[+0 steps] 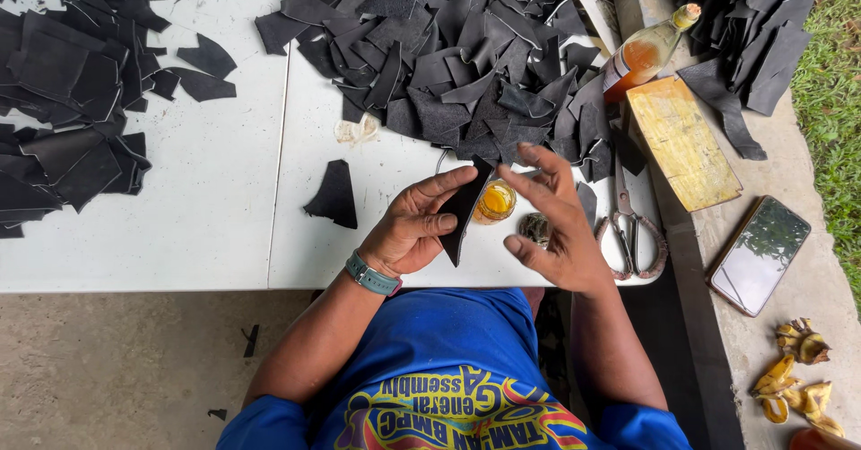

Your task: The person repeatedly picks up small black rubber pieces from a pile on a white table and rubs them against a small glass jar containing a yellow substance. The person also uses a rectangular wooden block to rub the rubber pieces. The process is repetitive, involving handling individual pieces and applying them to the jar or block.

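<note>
My left hand (414, 226) holds a black, pointed leather piece (464, 206) upright between thumb and fingers, just above the white table's near edge. My right hand (549, 221) is beside it with fingers spread, its fingertips touching the piece's upper right edge. Behind the piece sits a small round tin of amber glue (494, 202). A small dark lid or object (535, 229) lies under my right palm, partly hidden.
A large heap of black leather pieces (457, 56) fills the table's far middle; another heap (63, 100) lies at left. A single piece (334, 195) lies alone. Scissors (630, 231), an amber bottle (644, 52), a yellow board (682, 142), a phone (758, 254) and banana peels (798, 383) are at right.
</note>
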